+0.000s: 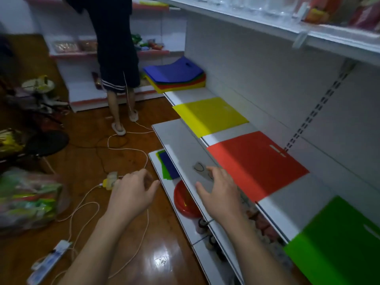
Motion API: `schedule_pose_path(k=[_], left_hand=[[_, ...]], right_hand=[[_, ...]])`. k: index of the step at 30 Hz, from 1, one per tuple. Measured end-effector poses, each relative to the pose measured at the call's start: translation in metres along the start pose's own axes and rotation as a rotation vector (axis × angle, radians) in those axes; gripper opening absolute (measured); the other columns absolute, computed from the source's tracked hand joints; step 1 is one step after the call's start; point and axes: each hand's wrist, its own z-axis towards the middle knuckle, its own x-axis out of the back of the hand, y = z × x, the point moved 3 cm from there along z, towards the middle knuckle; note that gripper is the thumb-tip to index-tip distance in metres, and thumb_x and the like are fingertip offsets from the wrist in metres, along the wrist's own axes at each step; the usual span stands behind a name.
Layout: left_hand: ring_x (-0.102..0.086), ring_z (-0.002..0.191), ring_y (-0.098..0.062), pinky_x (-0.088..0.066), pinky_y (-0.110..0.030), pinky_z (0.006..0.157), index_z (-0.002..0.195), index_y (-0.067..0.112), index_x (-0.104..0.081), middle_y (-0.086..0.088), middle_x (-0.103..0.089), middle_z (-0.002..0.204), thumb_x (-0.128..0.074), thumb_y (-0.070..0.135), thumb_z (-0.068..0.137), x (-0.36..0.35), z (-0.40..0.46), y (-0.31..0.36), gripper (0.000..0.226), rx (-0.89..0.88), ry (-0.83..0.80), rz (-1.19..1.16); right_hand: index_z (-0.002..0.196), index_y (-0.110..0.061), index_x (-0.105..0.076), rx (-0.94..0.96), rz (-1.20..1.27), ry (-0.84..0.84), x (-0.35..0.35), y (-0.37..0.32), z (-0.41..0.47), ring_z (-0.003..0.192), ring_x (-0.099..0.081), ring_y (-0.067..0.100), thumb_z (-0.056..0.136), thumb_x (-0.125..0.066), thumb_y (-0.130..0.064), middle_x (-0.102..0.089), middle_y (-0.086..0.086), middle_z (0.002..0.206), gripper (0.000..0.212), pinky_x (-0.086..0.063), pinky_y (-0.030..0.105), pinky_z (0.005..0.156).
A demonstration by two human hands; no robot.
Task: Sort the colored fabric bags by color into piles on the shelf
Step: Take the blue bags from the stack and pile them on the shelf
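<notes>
A mixed stack of fabric bags (174,76), blue on top over green, red and yellow, lies at the far end of the white shelf (287,204). Along that shelf lie single flat bags: a yellow bag (209,116), a red bag (255,165) and a green bag (337,241). My left hand (131,194) hovers over the floor with relaxed fingers, holding nothing. My right hand (220,192) is spread over the front edge of the lower grey shelf board (176,145), just left of the red bag, and also holds nothing.
A blue and green bag (167,164) lies on the lowest shelf beside a red bowl (185,200). A person (117,58) stands at the far shelves. White cables (127,149), a power strip (49,262) and a full plastic sack (26,200) lie on the wooden floor.
</notes>
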Motion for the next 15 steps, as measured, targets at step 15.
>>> schedule_pose_path(k=[15], left_hand=[[-0.054, 0.084, -0.006, -0.051, -0.037, 0.09, 0.103, 0.03, -0.058, 0.014, -0.057, 0.088, -0.05, 0.054, 0.092, -0.003, 0.187, -0.084, 0.028, 0.045, -0.025, 0.082]], right_hand=[[0.128, -0.019, -0.051, -0.009, -0.031, -0.107, -0.124, -0.056, 0.186, 0.115, -0.048, 0.019, 0.09, -0.057, -0.045, -0.056, 0.0, 0.121, 0.046, -0.041, 0.035, 0.096]])
